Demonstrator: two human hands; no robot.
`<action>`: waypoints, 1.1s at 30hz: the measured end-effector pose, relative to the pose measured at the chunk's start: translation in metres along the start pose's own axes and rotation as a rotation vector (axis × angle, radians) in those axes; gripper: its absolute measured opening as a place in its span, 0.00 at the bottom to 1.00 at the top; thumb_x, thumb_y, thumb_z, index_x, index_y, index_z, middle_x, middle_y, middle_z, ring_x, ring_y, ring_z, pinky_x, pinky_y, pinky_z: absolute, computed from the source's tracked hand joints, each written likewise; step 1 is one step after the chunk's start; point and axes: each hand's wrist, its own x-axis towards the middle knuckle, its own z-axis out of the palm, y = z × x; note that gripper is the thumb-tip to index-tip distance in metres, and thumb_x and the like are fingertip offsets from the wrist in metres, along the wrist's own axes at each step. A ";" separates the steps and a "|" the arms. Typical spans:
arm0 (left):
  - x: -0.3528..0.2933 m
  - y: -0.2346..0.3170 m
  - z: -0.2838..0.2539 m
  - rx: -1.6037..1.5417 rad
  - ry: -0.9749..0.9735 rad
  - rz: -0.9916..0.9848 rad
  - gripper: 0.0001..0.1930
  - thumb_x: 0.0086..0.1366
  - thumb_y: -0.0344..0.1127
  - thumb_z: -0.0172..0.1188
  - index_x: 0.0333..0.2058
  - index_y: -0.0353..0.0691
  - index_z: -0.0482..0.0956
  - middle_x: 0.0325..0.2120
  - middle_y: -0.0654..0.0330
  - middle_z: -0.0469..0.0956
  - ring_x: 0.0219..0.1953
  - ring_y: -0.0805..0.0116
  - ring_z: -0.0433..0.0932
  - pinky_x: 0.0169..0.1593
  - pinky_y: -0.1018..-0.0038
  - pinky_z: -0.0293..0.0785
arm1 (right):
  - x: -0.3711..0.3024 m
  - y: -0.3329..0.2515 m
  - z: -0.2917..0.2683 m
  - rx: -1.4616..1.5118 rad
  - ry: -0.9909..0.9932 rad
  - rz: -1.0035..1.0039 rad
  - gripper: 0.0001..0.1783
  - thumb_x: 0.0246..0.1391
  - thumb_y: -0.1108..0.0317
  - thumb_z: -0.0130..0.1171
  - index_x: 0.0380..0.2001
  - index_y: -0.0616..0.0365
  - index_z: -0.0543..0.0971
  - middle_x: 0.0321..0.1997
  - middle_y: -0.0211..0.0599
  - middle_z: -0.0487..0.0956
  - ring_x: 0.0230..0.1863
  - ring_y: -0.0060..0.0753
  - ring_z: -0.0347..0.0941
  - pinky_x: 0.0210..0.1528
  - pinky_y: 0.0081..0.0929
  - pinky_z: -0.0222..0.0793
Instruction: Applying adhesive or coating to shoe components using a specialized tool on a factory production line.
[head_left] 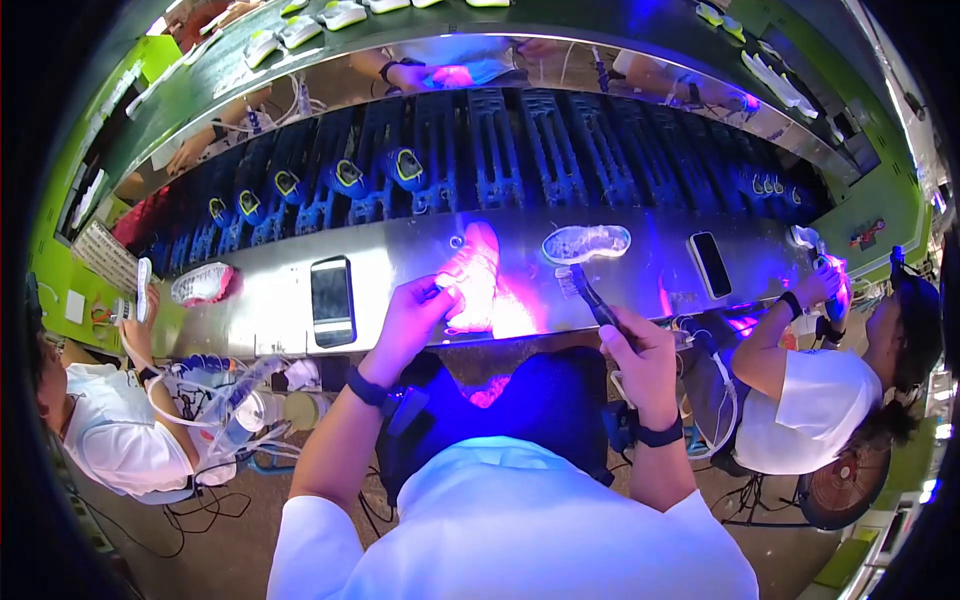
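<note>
Under a bright pink-violet glow, a shoe upper [480, 275] stands on the metal bench in front of me. My left hand [418, 312] is closed at its left edge, thumb and fingers pinching it. My right hand [642, 358] grips the dark handle of a brush [592, 297], bristles up and to the left. Just beyond the bristles lies a pale shoe sole [588, 244], apart from the upper. Whether the bristles touch the sole's near edge, I cannot tell.
A phone [333, 302] lies left of me, another phone [711, 265] to the right. A pink-edged sole [203, 285] rests farther left. Behind the bench runs a dark slatted conveyor [495, 150] carrying several shoes. Co-workers sit at both sides; a fan [846, 487] stands at lower right.
</note>
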 end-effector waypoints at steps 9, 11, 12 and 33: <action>-0.034 0.011 0.036 -0.234 0.033 0.218 0.34 0.55 0.31 0.76 0.59 0.36 0.71 0.52 0.57 0.78 0.56 0.66 0.78 0.60 0.67 0.75 | -0.008 0.001 0.004 0.051 -0.038 0.024 0.18 0.60 0.75 0.66 0.54 0.65 0.82 0.32 0.27 0.82 0.31 0.16 0.75 0.35 0.16 0.71; -0.041 0.016 0.036 0.027 0.066 0.365 0.35 0.55 0.28 0.76 0.60 0.34 0.70 0.54 0.55 0.77 0.57 0.64 0.78 0.60 0.66 0.76 | -0.010 0.004 0.003 -0.001 -0.051 -0.010 0.19 0.59 0.75 0.66 0.54 0.65 0.83 0.33 0.28 0.82 0.31 0.16 0.75 0.36 0.16 0.71; -0.046 0.019 0.037 0.284 0.091 0.502 0.36 0.55 0.26 0.75 0.61 0.32 0.69 0.56 0.53 0.77 0.58 0.61 0.78 0.60 0.64 0.76 | -0.011 0.003 0.002 0.000 -0.045 0.001 0.19 0.59 0.75 0.66 0.54 0.65 0.83 0.33 0.28 0.82 0.31 0.16 0.75 0.36 0.16 0.71; -0.034 0.050 0.040 0.880 -0.197 1.153 0.17 0.62 0.32 0.64 0.51 0.46 0.85 0.54 0.55 0.79 0.60 0.47 0.78 0.65 0.48 0.74 | 0.003 -0.002 -0.013 -0.134 -0.212 -0.118 0.16 0.54 0.74 0.69 0.47 0.68 0.84 0.36 0.39 0.87 0.37 0.25 0.81 0.43 0.24 0.75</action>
